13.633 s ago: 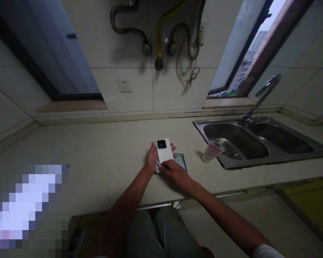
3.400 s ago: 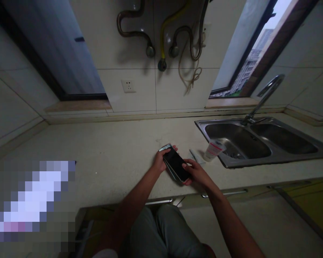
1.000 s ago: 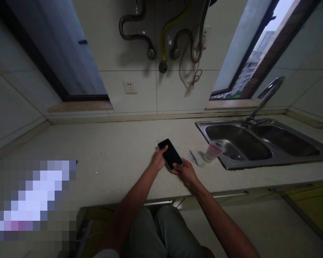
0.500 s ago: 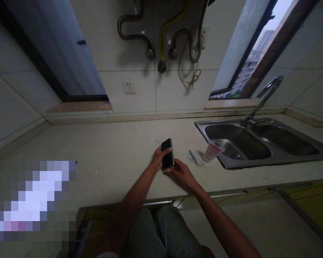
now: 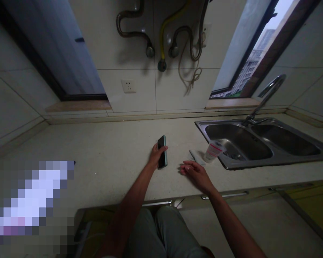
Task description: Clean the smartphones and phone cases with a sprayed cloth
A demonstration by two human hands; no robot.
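Note:
My left hand point(image 5: 156, 156) is closed around a smartphone point(image 5: 162, 160) with a dark screen and a pale green edge, its thumb lying across the front. The phone is held tilted on its side above the counter. Apart from it, to the right, my right hand point(image 5: 196, 175) hovers over the counter with loosely bent fingers and nothing visible in them. Just beyond its fingers lies a folded grey cloth or wipe point(image 5: 196, 157), partly hidden by the hand. A clear plastic cup point(image 5: 213, 152) with red markings stands beside that, close to the sink.
A steel double sink point(image 5: 226, 165) with a curved tap point(image 5: 270, 87) is set into the counter point(image 5: 118, 157) at the right. Hoses and valves point(image 5: 163, 64) hang on the tiled wall above a socket point(image 5: 128, 86). A blurred-out patch covers the lower left.
My right hand has let go of the phone and moved right, towards the folded cloth. My left hand has shifted slightly left and turned the phone more edge-on.

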